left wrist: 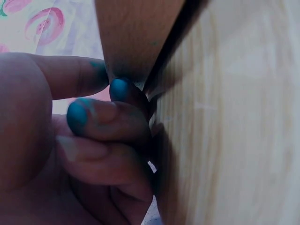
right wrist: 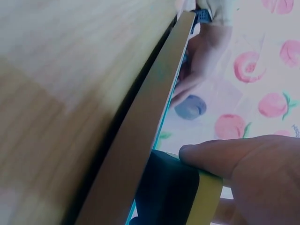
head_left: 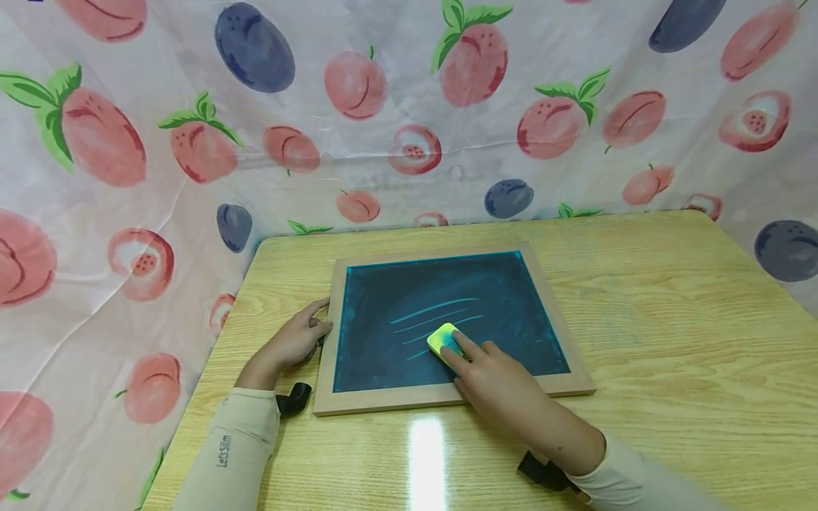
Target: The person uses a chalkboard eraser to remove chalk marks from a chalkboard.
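Note:
A small chalkboard (head_left: 383, 362) in a pale wooden frame lies flat on the table, with several blue-green chalk strokes and smears across its dark face. My right hand (head_left: 508, 387) grips a yellow-and-dark eraser (head_left: 439, 337) and presses it against the board's lower middle. In the right wrist view, the eraser's dark side (right wrist: 166, 187) meets the board, with a finger along its yellow part. At the board's left edge, my left hand (head_left: 297, 341) holds the wooden frame (left wrist: 136, 37) between thumb and curled fingers. Blue-green dust coats those fingertips (left wrist: 78, 115).
The wood-grain table (head_left: 677, 341) extends right of the board and in front of it. A fruit-printed cloth (head_left: 409, 85) hangs behind and along the left side. Black wrist-worn pieces (head_left: 294, 399) sit at both wrists.

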The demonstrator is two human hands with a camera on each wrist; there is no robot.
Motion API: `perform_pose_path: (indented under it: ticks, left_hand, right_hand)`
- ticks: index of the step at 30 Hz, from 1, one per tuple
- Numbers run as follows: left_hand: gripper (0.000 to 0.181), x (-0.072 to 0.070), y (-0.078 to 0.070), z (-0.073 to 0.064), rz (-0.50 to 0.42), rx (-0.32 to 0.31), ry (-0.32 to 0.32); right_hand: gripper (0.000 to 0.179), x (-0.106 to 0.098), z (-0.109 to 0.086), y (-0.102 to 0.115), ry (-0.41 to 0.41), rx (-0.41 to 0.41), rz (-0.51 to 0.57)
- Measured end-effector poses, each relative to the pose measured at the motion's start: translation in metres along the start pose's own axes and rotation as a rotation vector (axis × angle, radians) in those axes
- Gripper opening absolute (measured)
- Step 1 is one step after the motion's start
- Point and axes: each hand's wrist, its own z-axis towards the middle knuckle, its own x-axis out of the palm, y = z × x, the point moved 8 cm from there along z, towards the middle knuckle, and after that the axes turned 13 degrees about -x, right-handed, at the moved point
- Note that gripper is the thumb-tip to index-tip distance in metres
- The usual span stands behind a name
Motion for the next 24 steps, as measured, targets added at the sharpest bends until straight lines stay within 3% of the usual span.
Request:
perform_pose_path:
  ticks: [5,14,24]
  left_hand:
    - [0.054,0.0,0.001,-0.001,-0.014,-0.01,0.003]
    - [0.055,-0.001,-0.001,-0.003,-0.01,0.003,0.009]
    - [0.055,0.0,-0.001,-0.003,-0.007,-0.004,0.003]
  right_hand:
    - [0.041,-0.001,0.007,0.016,-0.021,-0.062,0.011]
    - [0.04,0.002,0.013,0.038,0.022,-0.14,0.062]
    - [0.045,0.005,0.012,0.03,0.066,-0.071,0.116]
